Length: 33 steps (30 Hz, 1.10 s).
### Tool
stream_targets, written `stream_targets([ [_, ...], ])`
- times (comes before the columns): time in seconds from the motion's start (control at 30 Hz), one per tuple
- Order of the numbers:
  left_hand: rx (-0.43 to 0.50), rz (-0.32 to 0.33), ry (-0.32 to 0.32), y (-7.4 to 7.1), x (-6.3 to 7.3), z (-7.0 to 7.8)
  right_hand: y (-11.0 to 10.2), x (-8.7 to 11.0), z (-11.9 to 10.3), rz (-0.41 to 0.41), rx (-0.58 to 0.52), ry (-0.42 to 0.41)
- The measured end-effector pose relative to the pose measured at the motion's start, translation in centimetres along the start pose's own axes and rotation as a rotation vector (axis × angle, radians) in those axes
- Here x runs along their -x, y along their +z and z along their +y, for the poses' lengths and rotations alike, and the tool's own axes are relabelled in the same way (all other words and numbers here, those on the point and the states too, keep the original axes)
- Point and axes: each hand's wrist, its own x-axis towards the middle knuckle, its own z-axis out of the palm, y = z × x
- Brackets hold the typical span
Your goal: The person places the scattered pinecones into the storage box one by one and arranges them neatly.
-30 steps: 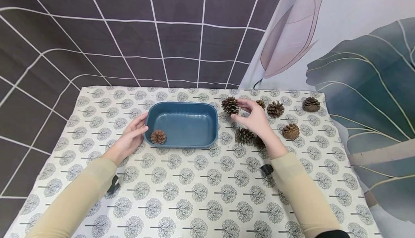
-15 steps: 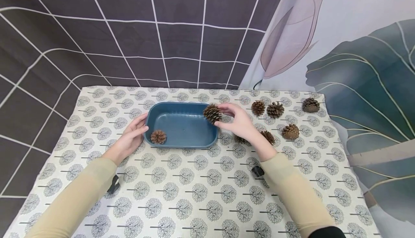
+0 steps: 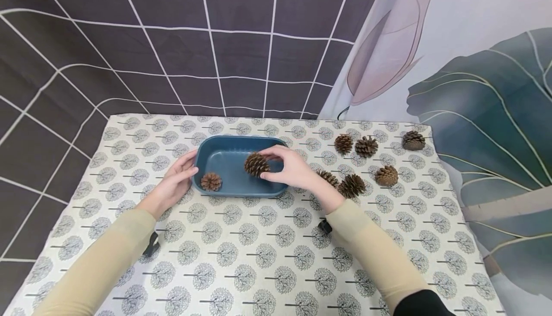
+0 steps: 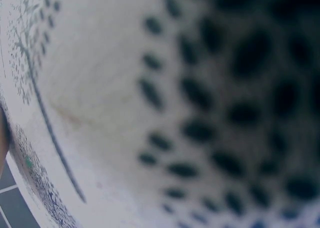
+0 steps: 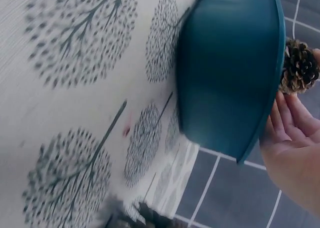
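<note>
My right hand (image 3: 289,168) pinches a brown pinecone (image 3: 256,164) between thumb and fingers, over the inside of a blue rectangular basin (image 3: 241,194). In the right wrist view the held pinecone (image 5: 299,67) shows beyond the basin's rim. Another, lighter pinecone (image 3: 211,181) lies in the basin's front left corner. My left hand (image 3: 172,186) rests against the basin's left end, its fingers fairly straight along the outside and its thumb at the rim. The left wrist view shows only blurred tablecloth.
Right of the basin several more pinecones lie on the tree-patterned tablecloth (image 3: 258,263). A pair, including one pinecone (image 3: 351,186), is beside my right forearm; another pinecone (image 3: 386,175) lies farther right. A dark curtain with white grid lines (image 3: 172,52) hangs behind the table.
My right hand has carried the pinecone leftward from right of the basin to over its middle. Pinecones behind that arm have come into view. My left hand stays at the basin.
</note>
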Motion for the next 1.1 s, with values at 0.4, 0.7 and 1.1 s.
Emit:
stream_targets([
  [0.4,-0.020,0.016,-0.019,0.0,0.1,0.2,2.7,-1.8,-0.9,-0.169,0.121,0.000],
  [0.7,-0.041,0.020,-0.025,0.0,0.1,0.2,4.2,-2.9,-0.9,-0.250,0.190,-0.027],
  [1.1,-0.013,0.014,-0.013,-0.1,0.1,0.1,5.5,-3.6,-1.2,-0.248,0.165,-0.026],
])
